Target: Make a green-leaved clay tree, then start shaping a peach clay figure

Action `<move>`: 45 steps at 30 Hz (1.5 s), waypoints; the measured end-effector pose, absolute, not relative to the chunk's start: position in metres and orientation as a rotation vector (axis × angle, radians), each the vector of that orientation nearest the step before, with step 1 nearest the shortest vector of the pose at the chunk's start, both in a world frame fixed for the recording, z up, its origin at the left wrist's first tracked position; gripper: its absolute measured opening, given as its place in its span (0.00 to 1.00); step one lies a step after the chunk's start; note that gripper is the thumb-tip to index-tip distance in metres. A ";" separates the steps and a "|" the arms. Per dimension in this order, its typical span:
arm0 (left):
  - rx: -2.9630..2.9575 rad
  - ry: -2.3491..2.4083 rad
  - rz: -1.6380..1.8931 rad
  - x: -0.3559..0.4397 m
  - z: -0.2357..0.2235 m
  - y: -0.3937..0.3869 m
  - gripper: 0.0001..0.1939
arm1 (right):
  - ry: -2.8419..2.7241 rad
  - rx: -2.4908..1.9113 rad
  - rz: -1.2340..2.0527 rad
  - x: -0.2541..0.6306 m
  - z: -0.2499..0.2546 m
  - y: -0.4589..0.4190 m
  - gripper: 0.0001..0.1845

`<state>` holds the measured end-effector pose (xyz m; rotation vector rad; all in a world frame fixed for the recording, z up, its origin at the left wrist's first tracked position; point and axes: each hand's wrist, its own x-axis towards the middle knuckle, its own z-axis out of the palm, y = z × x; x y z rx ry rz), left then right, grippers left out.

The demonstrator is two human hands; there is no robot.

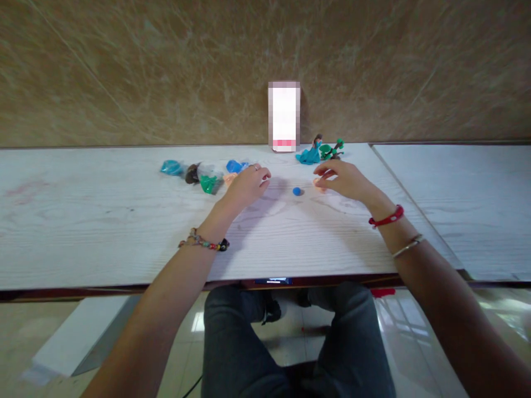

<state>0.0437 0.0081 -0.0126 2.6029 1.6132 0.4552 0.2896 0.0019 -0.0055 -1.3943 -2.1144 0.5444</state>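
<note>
A small blue ball of modelling clay (296,191) lies on the white tabletop between my hands. My left hand (250,183) is just left of it, fingers loosely bent and apart, with nothing seen in them. Beside that hand lie bagged lumps of blue clay (234,166) and peach clay (229,178). Over a small peach piece of clay (319,186) hovers my right hand (341,178), its thumb at the piece and its fingers apart; whether it touches is unclear. Behind stand a clay figure in a teal dress (309,155) and a green-leaved clay tree (332,149).
A phone with a bright, blurred screen (284,116) leans against the brown marbled wall (166,72). Bags of teal (171,167), brown (192,174) and green clay (208,183) lie at left. Another phone (273,281) shows at the table's front edge.
</note>
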 end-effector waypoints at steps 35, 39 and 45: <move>2.648 1.579 0.401 0.036 -0.016 0.016 0.10 | -2.401 -1.477 0.214 0.289 -0.018 0.002 0.16; 2.661 1.567 0.403 0.036 -0.017 0.016 0.11 | -2.427 -1.454 0.263 0.290 -0.014 0.004 0.09; 2.693 1.544 0.374 0.035 -0.017 0.017 0.11 | -2.251 -1.437 0.548 0.291 -0.015 0.004 0.12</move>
